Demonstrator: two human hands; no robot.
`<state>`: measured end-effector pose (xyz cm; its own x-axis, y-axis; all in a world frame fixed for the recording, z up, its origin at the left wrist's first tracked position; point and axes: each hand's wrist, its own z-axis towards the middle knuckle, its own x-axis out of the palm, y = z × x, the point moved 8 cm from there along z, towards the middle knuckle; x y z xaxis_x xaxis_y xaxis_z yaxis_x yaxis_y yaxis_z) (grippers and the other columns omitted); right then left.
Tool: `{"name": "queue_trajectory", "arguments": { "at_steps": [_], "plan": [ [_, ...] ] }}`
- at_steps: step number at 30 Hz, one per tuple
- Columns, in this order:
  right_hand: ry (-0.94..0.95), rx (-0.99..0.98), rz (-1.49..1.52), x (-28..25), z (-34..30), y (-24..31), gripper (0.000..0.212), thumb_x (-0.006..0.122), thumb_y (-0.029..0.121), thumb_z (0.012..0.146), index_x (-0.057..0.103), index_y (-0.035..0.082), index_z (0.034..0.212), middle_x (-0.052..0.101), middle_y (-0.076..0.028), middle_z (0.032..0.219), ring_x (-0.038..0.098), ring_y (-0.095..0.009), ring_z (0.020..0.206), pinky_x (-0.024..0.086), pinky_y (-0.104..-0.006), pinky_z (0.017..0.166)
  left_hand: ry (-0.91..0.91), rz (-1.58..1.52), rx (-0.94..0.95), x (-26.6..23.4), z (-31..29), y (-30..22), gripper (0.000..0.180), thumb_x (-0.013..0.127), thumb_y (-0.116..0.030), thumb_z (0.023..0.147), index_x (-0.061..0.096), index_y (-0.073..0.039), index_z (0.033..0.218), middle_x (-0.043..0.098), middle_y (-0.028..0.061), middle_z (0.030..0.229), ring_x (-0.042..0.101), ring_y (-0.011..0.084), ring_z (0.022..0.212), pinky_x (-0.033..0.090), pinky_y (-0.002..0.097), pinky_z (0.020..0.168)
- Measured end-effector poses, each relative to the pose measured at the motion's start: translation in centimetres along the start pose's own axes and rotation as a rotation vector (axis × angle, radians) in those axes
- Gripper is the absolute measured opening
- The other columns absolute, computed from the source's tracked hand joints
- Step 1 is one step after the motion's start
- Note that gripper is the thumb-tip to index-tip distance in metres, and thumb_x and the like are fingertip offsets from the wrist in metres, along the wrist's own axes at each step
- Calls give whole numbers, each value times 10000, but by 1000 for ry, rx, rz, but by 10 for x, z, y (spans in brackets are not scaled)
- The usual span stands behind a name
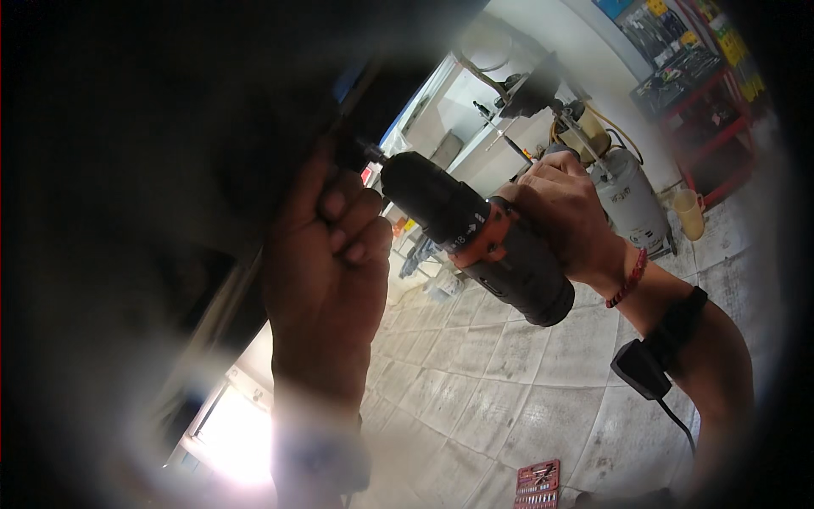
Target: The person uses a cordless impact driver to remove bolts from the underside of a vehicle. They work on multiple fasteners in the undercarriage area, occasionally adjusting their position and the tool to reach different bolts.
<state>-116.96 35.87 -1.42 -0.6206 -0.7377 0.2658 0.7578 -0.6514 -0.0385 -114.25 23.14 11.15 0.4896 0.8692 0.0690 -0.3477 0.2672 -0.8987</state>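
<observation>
A black and orange cordless drill (437,199) is gripped in my right hand (564,212), its fingers wrapped round the handle. The chuck points up and left, with a short metal bit (371,153) reaching into a dark area. Close beside that bit is my left hand (331,246), raised and with its fingers curled. Its index finger and thumb run into shadow, so anything pinched there is hidden. A dark surface (237,153) fills the upper left; its kind cannot be made out. My right wrist wears a red beaded bracelet (629,280) and a black strap with a small box (642,370).
A grey tank (632,199) with hoses stands behind my right hand, with a yellowish jug (689,214) beside it. A red tool rack (716,153) is at the far right. An open red socket set (538,485) lies on the tiled floor (483,382).
</observation>
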Motion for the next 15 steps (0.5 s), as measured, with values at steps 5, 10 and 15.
{"name": "queue_trajectory", "arguments": {
  "at_steps": [5,10,15],
  "plan": [
    [39,-6,5,-2,-6,-2,225,650,289,802,557,120,916,564,-35,689,599,-232,717,373,-390,784,-69,38,46,-1,0,3,132,531,-190,961,556,-104,1058,396,-58,622,324,26,484,253,179,400],
    [47,-17,24,-4,-5,1,233,647,270,812,548,121,961,565,-34,690,603,-232,717,379,-395,780,-153,104,82,2,-3,3,103,591,-191,933,584,-109,995,412,-59,600,332,18,470,239,176,389],
    [75,10,15,-9,-6,3,216,631,257,823,573,117,978,589,-24,705,606,-227,705,401,-374,776,-167,84,53,0,-1,6,115,610,-192,922,594,-109,1000,409,-60,581,330,21,460,239,171,385]
  ]
}}
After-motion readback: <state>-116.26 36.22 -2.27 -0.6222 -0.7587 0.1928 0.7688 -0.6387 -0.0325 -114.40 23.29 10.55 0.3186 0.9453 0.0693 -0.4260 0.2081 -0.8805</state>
